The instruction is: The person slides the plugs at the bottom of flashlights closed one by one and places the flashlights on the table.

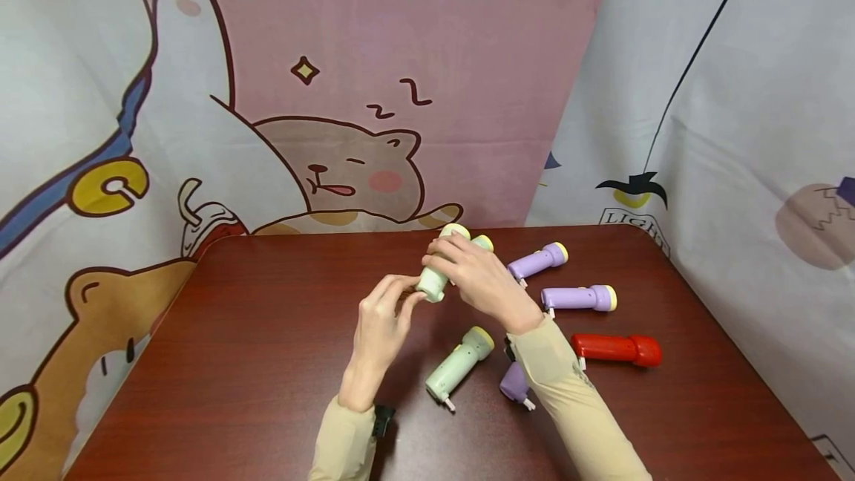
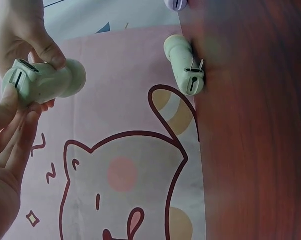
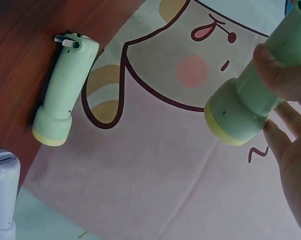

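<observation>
A pale green flashlight (image 1: 434, 284) with a yellow rim is held above the table between both hands. My right hand (image 1: 476, 273) grips its barrel, thumb on one side and fingers round the other. At the tail end, my left hand (image 1: 379, 321) pinches it with thumb and fingertips. In the left wrist view, the thumb lies by the dark slot on the tail of the flashlight (image 2: 48, 85), where no prongs stand out. The right wrist view shows the yellow-rimmed head of the flashlight (image 3: 235, 112) pointing down and left.
Behind the right hand lies another green flashlight (image 1: 484, 243), its prongs out; a third green one (image 1: 457, 368) lies nearer. To the right are purple flashlights (image 1: 537, 262), one (image 1: 514, 383) partly under the right forearm, and a red flashlight (image 1: 614, 349). A printed cloth (image 1: 374, 43) hangs behind the table.
</observation>
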`<state>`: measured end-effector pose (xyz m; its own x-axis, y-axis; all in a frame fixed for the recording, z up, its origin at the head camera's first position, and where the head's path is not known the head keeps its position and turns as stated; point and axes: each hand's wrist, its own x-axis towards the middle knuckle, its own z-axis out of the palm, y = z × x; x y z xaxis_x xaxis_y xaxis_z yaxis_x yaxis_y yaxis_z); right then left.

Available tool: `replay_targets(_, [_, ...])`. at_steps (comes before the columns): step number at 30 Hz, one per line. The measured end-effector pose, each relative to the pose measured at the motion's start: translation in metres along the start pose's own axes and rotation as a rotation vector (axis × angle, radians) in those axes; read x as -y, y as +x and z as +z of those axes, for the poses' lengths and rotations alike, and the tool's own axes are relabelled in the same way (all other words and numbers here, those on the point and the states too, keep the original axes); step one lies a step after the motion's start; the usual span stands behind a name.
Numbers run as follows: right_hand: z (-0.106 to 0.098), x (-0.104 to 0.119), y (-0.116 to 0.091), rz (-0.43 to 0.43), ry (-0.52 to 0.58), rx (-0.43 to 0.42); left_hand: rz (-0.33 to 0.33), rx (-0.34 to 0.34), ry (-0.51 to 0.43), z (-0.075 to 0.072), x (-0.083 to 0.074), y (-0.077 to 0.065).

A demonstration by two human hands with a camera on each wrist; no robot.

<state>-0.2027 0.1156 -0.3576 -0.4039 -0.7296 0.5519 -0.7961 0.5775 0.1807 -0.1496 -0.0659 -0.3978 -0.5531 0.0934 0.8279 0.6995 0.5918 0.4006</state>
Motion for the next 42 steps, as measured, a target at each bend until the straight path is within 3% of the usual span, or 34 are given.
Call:
replay_targets(9, [0.008, -0.002, 0.009, -0.003, 0.062, 0.004, -0.053, 0.011, 0.006, -0.007, 0.005, -0.001])
replay_targets(15, [0.018, -0.005, 0.024, -0.026, 0.061, -0.012, -0.051, -0.052, 0.057, -0.017, 0.006, 0.001])
replay_targets(25, [0.051, 0.001, 0.067, -0.077, 0.066, 0.046, -0.039, -0.133, 0.166, -0.039, 0.013, 0.003])
replay_targets(34, [0.097, 0.025, 0.100, -0.107, 0.025, 0.201, -0.102, -0.244, 0.246, -0.066, 0.023, 0.002])
replay_targets(42, [0.138, 0.060, 0.125, -0.075, 0.054, 0.344, -0.126, -0.283, 0.278, -0.074, 0.026, 0.001])
